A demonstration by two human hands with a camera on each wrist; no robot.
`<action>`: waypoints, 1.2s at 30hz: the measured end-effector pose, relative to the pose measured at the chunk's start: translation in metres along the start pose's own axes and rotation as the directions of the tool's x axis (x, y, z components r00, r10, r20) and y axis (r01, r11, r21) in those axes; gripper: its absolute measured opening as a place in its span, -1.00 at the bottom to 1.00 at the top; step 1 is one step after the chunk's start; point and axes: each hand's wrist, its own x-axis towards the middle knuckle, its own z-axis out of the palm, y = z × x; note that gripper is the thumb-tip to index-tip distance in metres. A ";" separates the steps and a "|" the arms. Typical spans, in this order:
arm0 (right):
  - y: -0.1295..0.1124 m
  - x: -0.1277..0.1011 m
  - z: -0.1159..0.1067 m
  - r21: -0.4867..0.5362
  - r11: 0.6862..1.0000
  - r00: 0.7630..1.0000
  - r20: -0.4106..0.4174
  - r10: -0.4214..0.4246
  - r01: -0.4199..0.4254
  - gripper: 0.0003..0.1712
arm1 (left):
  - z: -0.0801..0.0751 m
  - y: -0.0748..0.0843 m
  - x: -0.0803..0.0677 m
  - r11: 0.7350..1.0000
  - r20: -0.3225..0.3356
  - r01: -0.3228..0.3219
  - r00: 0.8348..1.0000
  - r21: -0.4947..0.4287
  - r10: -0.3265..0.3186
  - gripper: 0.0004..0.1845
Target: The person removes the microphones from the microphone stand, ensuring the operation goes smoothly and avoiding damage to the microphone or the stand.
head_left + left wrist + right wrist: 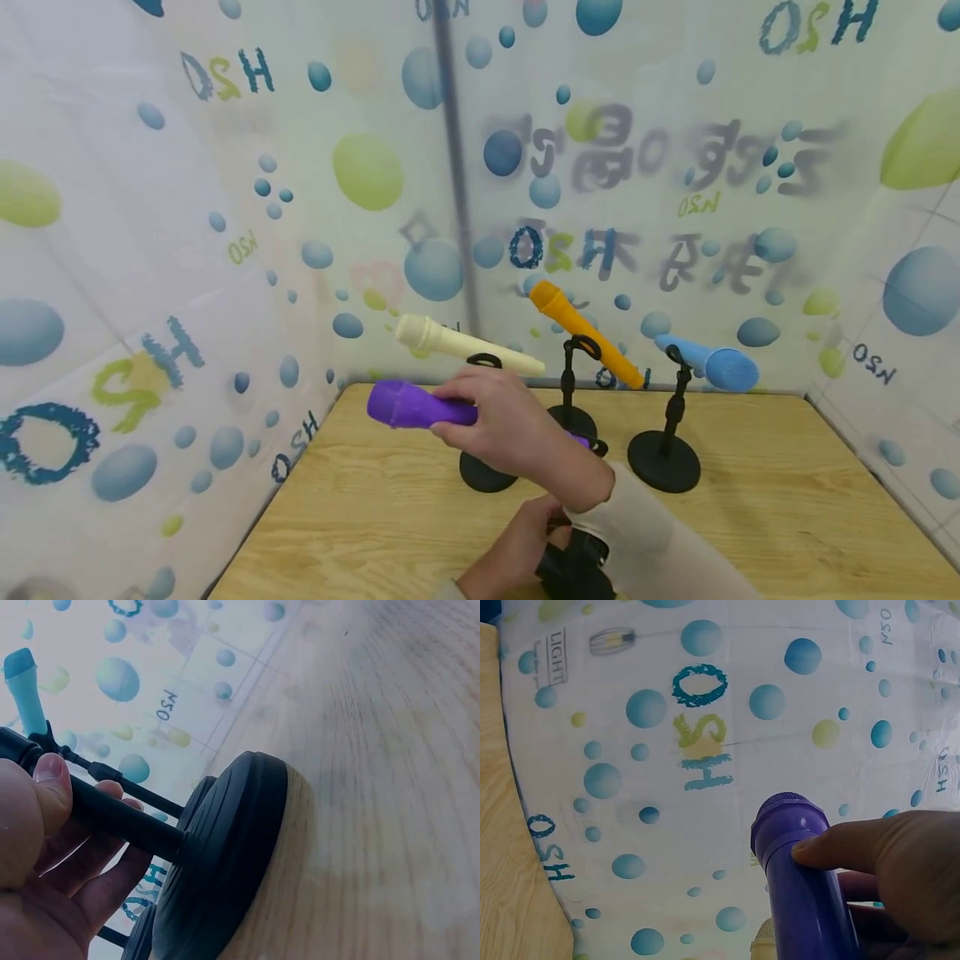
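Observation:
My right hand (498, 417) grips a purple microphone (401, 406) near its head, thumb on one side and fingers on the other. In the right wrist view the thumb presses on the purple body just below the mesh head. A purple end shows past the right wrist, close by a black clip (597, 447). Lower down, my left hand (521, 542) is partly covered by the right forearm. The left wrist view shows it holding the black post (124, 821) of a microphone stand, above its round base (232, 847), whose underside faces the wooden tabletop.
Behind the hands, a cream microphone (465, 344), an orange microphone (588, 333) and a light blue microphone (712, 362) sit tilted on black stands. The wooden table (360, 517) meets patterned sheets (367, 250) at its back and sides.

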 end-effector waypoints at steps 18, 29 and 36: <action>-0.003 -0.003 -0.014 -0.129 0.991 0.999 0.002 -0.036 0.036 -0.67 | 0.006 0.012 -0.001 0.997 -0.038 0.082 0.996 -0.010 -0.082 -0.88; 0.011 -0.026 -0.034 -0.171 0.984 0.998 -0.043 0.044 -0.050 -0.63 | 0.005 0.013 -0.003 0.988 -0.045 0.152 0.987 -0.018 -0.152 -0.91; 0.020 -0.044 -0.046 -0.175 0.978 0.992 -0.078 0.102 -0.114 -0.63 | 0.003 0.011 -0.003 0.971 -0.033 0.236 0.971 -0.026 -0.237 -0.94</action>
